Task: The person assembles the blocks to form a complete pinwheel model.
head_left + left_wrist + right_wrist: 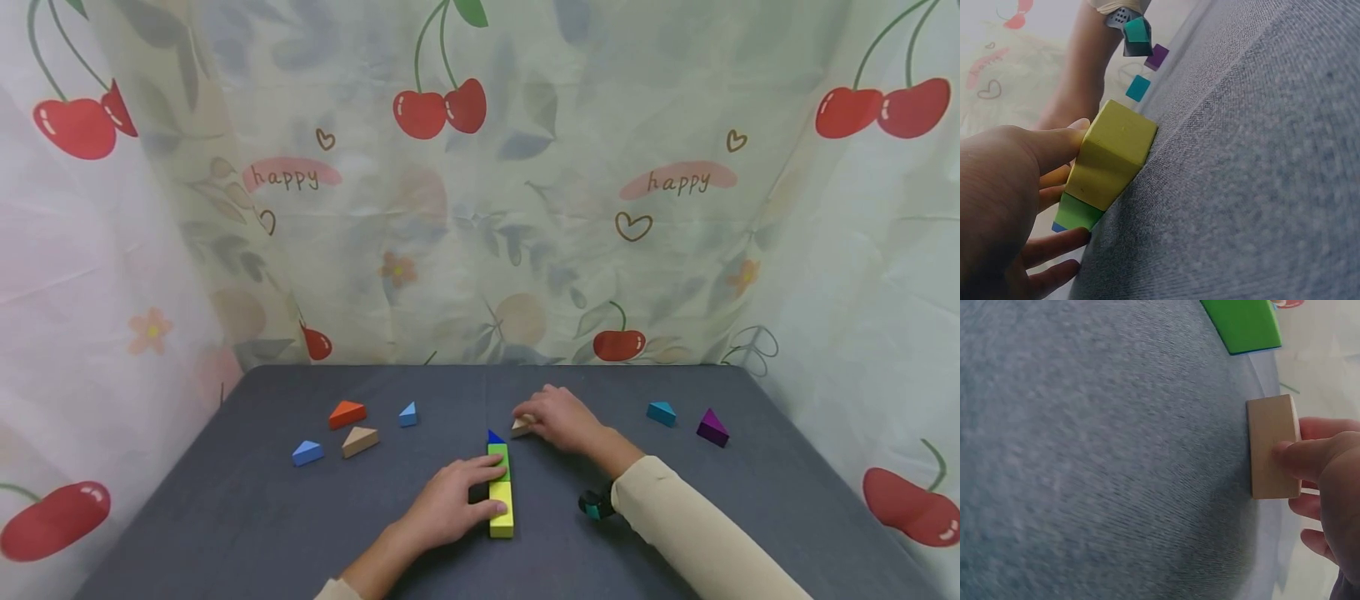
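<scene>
Grey woven worktop (225, 500); left hand (450, 504) flat on smooth yellow block (502, 509), green block (498, 462), blue wedge (494, 437) in line. Right hand (562, 419) pinching plain wooden wedge (521, 427) beside.

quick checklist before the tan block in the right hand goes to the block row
1. Right hand has hold of the tan block: ok, fingers pinch it in the right wrist view.
2. Left hand steadies the row: ok, fingers rest on the yellow block and green block.
3. Row is in line: ok, yellow, green and the blue triangle sit end to end.
4. Path from the tan block to the row: ok, bare table between them.
5. Which face of the tan block is down: cannot tell.
</scene>
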The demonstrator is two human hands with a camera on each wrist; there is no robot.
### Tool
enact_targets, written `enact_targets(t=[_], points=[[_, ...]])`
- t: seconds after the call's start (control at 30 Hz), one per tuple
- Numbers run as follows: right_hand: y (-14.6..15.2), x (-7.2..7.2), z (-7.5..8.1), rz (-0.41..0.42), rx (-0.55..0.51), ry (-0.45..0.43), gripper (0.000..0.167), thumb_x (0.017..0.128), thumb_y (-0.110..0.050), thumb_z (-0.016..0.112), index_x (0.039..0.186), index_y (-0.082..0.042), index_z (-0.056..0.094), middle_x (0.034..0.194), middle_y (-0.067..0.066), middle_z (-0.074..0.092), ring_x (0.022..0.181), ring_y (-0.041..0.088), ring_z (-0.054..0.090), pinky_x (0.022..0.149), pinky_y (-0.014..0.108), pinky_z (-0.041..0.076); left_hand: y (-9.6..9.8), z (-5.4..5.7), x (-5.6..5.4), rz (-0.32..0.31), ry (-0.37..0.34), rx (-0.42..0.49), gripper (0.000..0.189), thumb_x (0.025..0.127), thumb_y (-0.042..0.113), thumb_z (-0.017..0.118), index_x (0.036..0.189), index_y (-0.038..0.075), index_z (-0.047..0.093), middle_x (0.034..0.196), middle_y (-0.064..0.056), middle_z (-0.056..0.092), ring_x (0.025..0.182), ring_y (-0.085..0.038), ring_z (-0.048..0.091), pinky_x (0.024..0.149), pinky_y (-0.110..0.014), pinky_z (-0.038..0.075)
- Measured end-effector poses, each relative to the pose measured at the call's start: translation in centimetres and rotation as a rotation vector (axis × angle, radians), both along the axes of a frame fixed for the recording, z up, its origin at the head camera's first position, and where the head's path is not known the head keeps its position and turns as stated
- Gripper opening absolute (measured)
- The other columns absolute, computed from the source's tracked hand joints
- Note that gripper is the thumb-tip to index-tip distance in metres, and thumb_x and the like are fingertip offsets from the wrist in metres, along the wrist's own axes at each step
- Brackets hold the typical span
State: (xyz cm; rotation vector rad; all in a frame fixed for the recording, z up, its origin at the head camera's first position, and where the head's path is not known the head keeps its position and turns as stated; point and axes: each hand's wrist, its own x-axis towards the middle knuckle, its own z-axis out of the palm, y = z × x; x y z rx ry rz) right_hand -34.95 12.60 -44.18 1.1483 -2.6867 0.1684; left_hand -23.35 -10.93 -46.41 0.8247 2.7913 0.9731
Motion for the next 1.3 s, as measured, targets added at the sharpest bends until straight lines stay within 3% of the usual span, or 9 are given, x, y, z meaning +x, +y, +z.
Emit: enact_targets(t=[0.27,0.57,0.9,1.1,1.3], points=[[0.0,0.4,-0.4,-0.064,-0.044,-0.034,0.034,0.091,-0.021,0.071,0.124,-0.018,0.068,0.109,-0.001,0.068,0.092,0.021,0.053,0.081,0.042,0.045,0.0,-0.1,-0.1,-0.008,0.009,0.009,0.057,0.090,0.051,0.064,0.138,0.021,0.057,0.146,0.009,0.045,0.131,-0.024,0.044,0.102,-0.052,0.037],[-0.4,1.4,-0.8,-0.218,-0.126,0.055,0.023,0.089,-0.034,0.072,0.105,-0.019,0.075,0.089,-0.004,0.064,0.077,0.016,0.052,0.074,0.037,0.046,0.0,-0.1,0.0,-0.011,0.010,0.010,0.057,0.090,0.050,0.064,0.138,0.020,0.057,0.146,0.009,0.045,0.132,-0.023,0.044,0.103,-0.051,0.037],[-1.4,2.1,-1.4,-0.339,-0.213,-0.049,0.034,0.089,-0.041,0.070,0.109,-0.014,0.074,0.098,0.003,0.070,0.089,0.024,0.062,0.082,0.043,0.050,0.1,0.0,0.0,-0.001,0.012,0.010,0.056,0.090,0.049,0.065,0.138,0.020,0.058,0.146,0.008,0.046,0.130,-0.025,0.045,0.103,-0.051,0.037],[-1.6,1.8,-1.6,-0.340,-0.246,-0.107,0.032,0.088,-0.040,0.071,0.111,-0.017,0.073,0.088,-0.002,0.064,0.081,0.017,0.053,0.074,0.037,0.046,0.1,-0.1,0.0,0.007,0.007,-0.002,0.056,0.090,0.051,0.064,0.138,0.022,0.058,0.146,0.009,0.046,0.130,-0.025,0.046,0.102,-0.051,0.037],[-1.3,1.5,-1.8,-0.255,-0.320,-0.150,0.026,0.089,-0.030,0.072,0.111,-0.015,0.073,0.086,-0.005,0.062,0.078,0.014,0.049,0.071,0.034,0.044,0.0,-0.1,0.0,0.008,0.001,-0.002,0.057,0.090,0.051,0.063,0.138,0.023,0.057,0.146,0.009,0.046,0.130,-0.025,0.045,0.103,-0.051,0.037]])
